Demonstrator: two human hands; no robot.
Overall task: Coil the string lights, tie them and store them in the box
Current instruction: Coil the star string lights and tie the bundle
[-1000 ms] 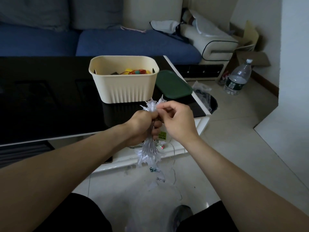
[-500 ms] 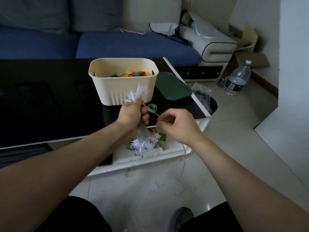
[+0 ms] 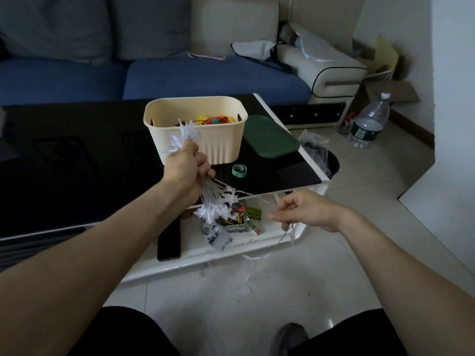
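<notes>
- Gripping the bundled string lights [image 3: 189,136] in my left hand [image 3: 186,167], I hold the coil upright just in front of the cream box [image 3: 205,140], with white tufts sticking out above and below the fist.
- My right hand [image 3: 299,210] pinches a thin loose strand [image 3: 285,233] that trails down toward the floor; it hangs off the surface's near right corner, well apart from the left hand.
- I judge the coiling as nearly done and the tying as not yet begun: a tail is still free, and nothing wraps the bundle.
- The green tie strap [image 3: 239,170] lies curled on the black surface [image 3: 77,163], near its right edge, just beside the box's front wall.
- Next I would gather the tail into the bundle, then reach for the strap, keeping the left hand's squeeze firm so the loops don't spring apart.
- The box sits toward the surface's far right corner, its green lid [image 3: 270,137] lying flat beside it, so it is ready to receive the coil.
- Hard to make out: where the strand joins the bundle, since the wire is nearly invisible against the white lower shelf [image 3: 270,242].
- Hidden too: most of the box's contents, beyond some yellow and red items, and how tightly the coil is wound inside my fist.
</notes>
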